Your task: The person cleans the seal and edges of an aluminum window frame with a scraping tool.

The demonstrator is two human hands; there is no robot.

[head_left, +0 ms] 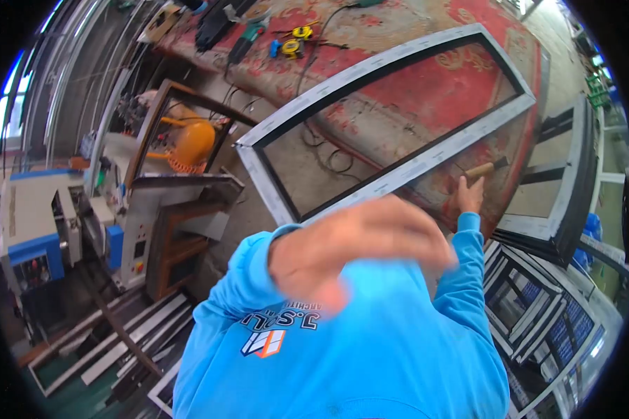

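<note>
Blurred by motion, my left hand (360, 241) is raised in front of my chest, its thumb apart from the curved fingers and nothing visible between them. My right hand (471, 194) reaches forward over the carpet-covered table, fingers spread, with the fingertips right at a short tool (479, 170) that has a wooden body and a dark end. Between me and the table lies a large curved-top window frame (409, 171), faced with white printed film and black along its inner edge. Its near left corner extends past the table edge.
Yellow tape measures (291, 48) and a green power tool (247, 42) lie on the red patterned carpet (391, 63). To the left stand a blue-and-beige machine (38, 216), brown frames (178, 185) and an orange rounded object (192, 143). More frames (562, 188) lean at right.
</note>
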